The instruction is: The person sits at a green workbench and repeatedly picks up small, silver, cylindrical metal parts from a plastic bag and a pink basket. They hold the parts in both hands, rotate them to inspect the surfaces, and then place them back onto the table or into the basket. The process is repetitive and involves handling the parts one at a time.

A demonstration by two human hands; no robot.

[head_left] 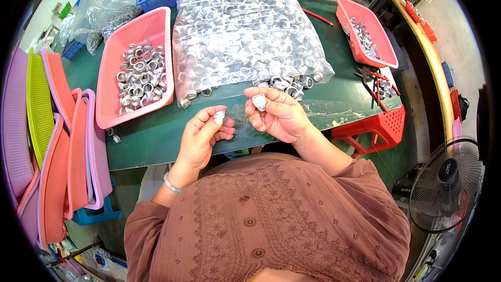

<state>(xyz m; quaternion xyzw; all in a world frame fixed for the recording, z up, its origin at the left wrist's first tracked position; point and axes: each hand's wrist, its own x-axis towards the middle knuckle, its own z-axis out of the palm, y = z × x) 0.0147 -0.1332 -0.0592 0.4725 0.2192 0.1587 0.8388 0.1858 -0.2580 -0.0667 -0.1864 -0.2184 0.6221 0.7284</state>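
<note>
Pinching silver rings [259, 102], left hand [200, 136] and right hand [285, 117] partly hide them.

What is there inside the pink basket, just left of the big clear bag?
The pink basket holds a heap of silver rings. The upper ones are visible; whatever lies deeper in the heap is covered and cannot be seen.

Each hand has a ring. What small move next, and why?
I'd probably turn the right ring slightly in the right hand: its flat face shows, but the grip hides most of its band. The left hand holds the left ring, so neither is free.
</note>
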